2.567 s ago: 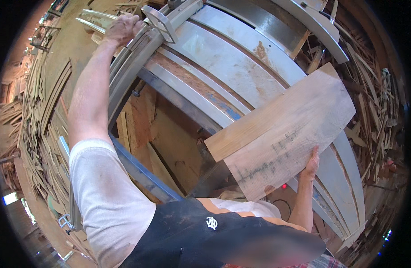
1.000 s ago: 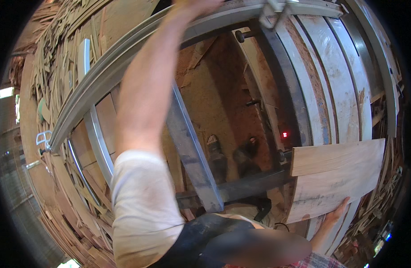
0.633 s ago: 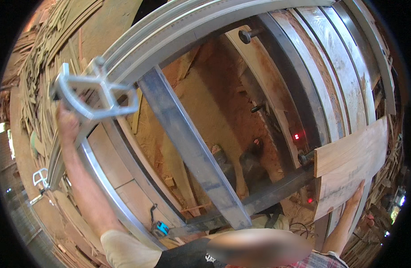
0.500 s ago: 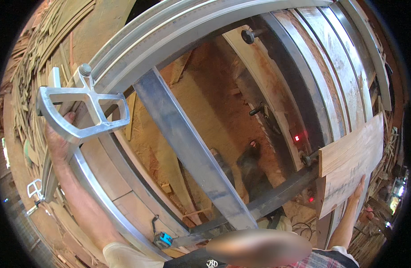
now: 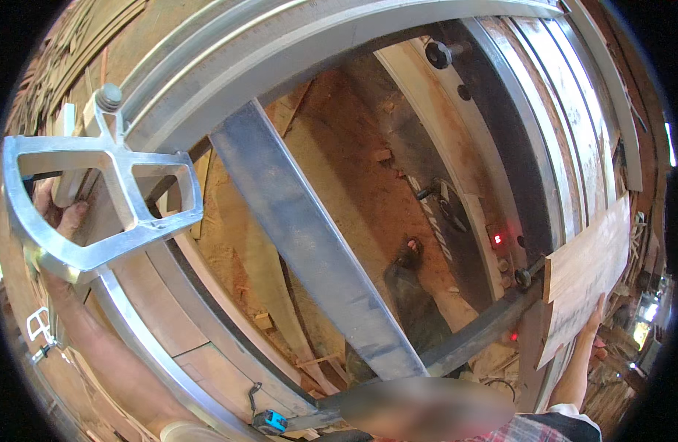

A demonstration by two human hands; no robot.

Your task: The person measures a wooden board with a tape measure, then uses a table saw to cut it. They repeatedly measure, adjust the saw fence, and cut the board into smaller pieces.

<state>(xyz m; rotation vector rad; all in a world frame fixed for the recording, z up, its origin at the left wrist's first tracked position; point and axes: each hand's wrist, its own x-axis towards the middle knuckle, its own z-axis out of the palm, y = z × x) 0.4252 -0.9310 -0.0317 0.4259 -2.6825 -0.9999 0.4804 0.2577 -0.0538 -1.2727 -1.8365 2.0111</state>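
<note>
At the left, an open aluminium quadrant bracket (image 5: 114, 158) partly covers my left hand (image 5: 63, 221). Its fingers curl at the end of a pale bar (image 5: 72, 186) behind the bracket, and I cannot make out whether that bar is wood or metal. On the right, my right hand (image 5: 595, 318) grips the near edge of a wooden board (image 5: 588, 272), some of its fingers hidden. The board lies on the grooved metal table (image 5: 574, 140) of a saw-like machine, dark smudges marking its face.
A long aluminium fence (image 5: 295, 62) curves across the top. A grey steel beam (image 5: 317, 243) slants through the middle above a dusty floor. A blue tape measure (image 5: 270, 421) rests at the lower left. Black knobs (image 5: 438, 54) and a red lit display (image 5: 499, 239) are on the machine; scrap wood lies around.
The bracket and my left hand now appear further left and lower, and larger. The board and my right hand sit slightly further right and lower as the whole view shifts.
</note>
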